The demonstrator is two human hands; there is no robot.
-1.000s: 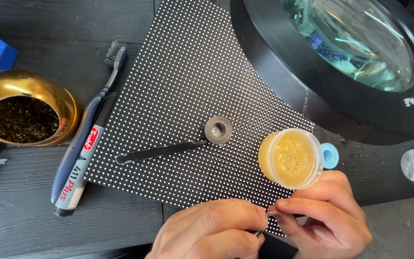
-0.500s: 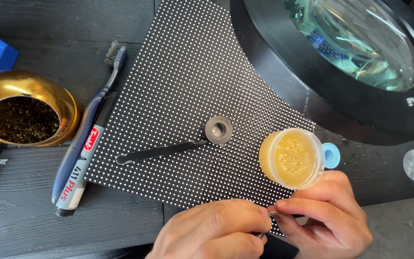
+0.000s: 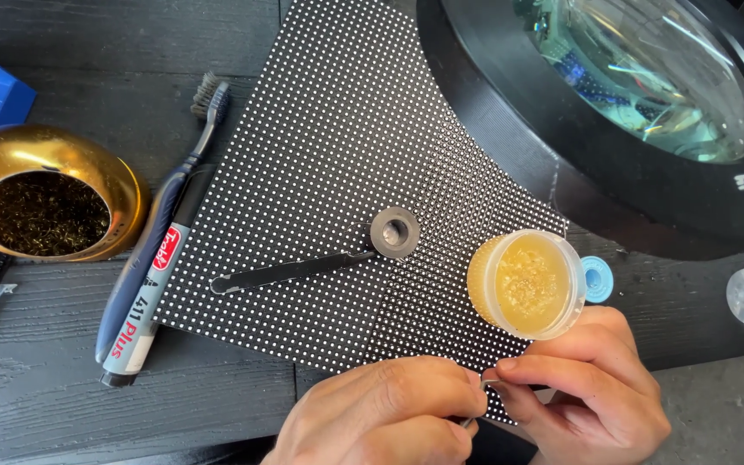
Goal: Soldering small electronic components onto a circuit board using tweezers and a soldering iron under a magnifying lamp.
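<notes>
At lower centre, both hands, left (image 3: pixel 389 413) and right (image 3: pixel 583 387), pinch a thin metal tool (image 3: pixel 475 405) over the black dotted panel (image 3: pixel 320 172). A round amber-filled plastic jar (image 3: pixel 527 282) sits just above them.

The left hand (image 3: pixel 385 413) has edged slightly rightward.

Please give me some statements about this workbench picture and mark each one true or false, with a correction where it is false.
1. The small jar of yellow paste is open. True.
2. The toothbrush lies on the dotted panel. False: it lies on the table, beside the panel's left edge.
3. Both hands are at the panel's near edge. True: the left hand and right hand meet there, pinching a small metal tool.
4. The gold bowl stands right of the magnifier. False: it stands far to the left of it.
5. A marker lies beside the toothbrush. True.
</notes>
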